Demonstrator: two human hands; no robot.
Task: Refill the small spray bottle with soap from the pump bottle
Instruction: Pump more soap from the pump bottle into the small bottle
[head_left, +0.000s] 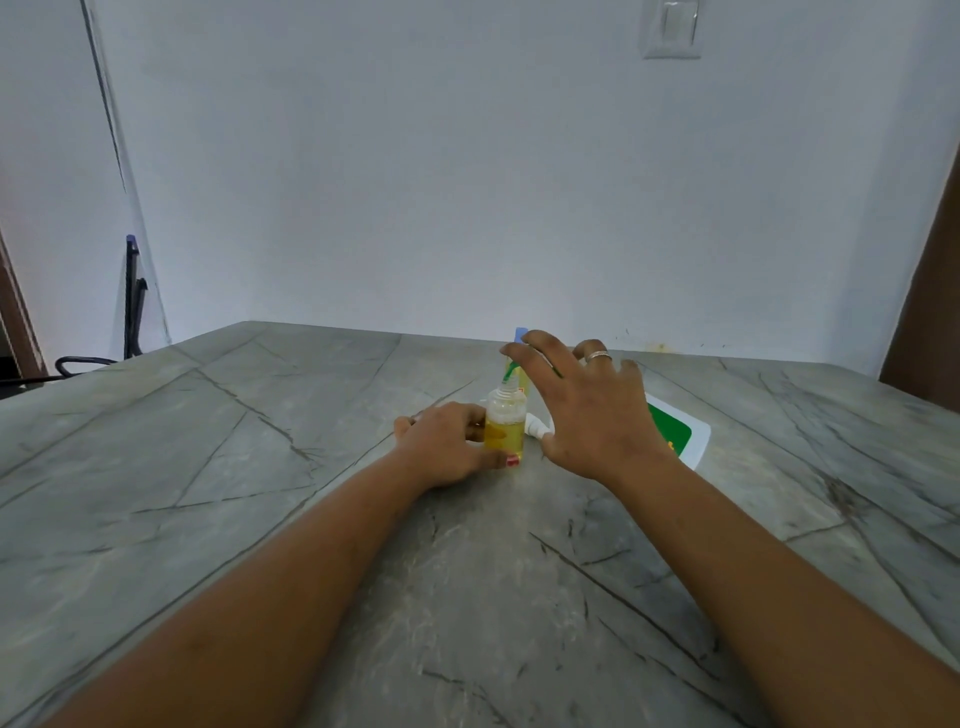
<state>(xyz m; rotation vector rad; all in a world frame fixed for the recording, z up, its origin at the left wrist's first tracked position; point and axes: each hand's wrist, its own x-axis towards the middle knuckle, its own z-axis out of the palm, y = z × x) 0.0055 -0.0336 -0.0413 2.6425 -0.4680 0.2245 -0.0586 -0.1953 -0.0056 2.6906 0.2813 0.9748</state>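
Observation:
A small clear bottle (505, 428), partly filled with yellow liquid, stands upright on the grey stone table (291, 519). My left hand (447, 447) is wrapped around its lower left side. A thin green piece (511, 370) rises slanting from the bottle's neck. My right hand (592, 410) hovers just right of and above the bottle with fingers spread and nothing in it. Behind my fingers stands a yellowish bottle with a blue top (521, 335), mostly hidden. A white container with a green label (675, 431) lies flat behind my right hand, its white nozzle (535, 426) pointing at the small bottle.
The table runs back to a white wall (467, 182). A dark chair (132, 312) stands off the table's far left corner. A brown door edge (930, 291) shows at the right.

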